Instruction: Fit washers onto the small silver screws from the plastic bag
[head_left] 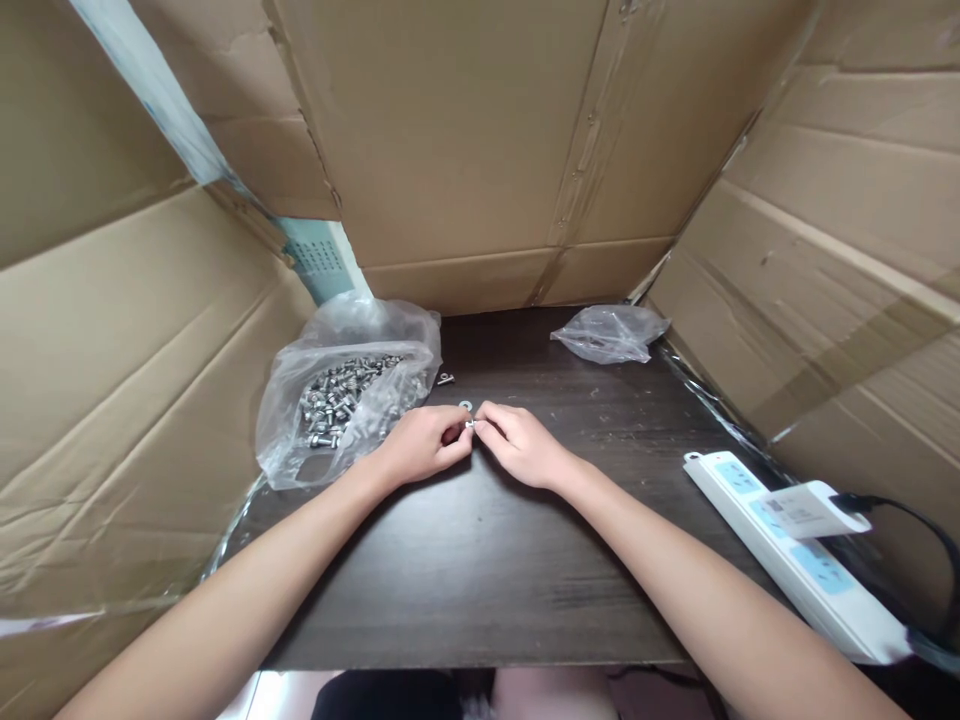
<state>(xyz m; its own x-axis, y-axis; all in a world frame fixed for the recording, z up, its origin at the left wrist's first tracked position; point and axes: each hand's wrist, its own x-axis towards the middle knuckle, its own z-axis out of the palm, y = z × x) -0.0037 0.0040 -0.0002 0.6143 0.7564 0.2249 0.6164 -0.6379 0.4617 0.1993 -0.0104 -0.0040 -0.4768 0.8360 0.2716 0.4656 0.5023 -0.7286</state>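
My left hand (429,440) and my right hand (519,440) meet fingertip to fingertip over the middle of the dark table (480,570). Both are closed in a pinch on a small silver bolt (470,424), mostly covered by the fingers. Just beyond the fingertips lies a flat metal washer (465,405). A little farther back, a loose bolt (446,379) rests on the table beside the bag. The clear plastic bag (281,400), left of my left hand, gapes open over a heap of metal bolts (341,395).
A crumpled clear bag (611,333) lies at the back right. Along the right side stands a white power strip (787,545) with a white charger (814,508) and black cable (919,515). Cardboard walls (480,130) enclose the table's back and sides.
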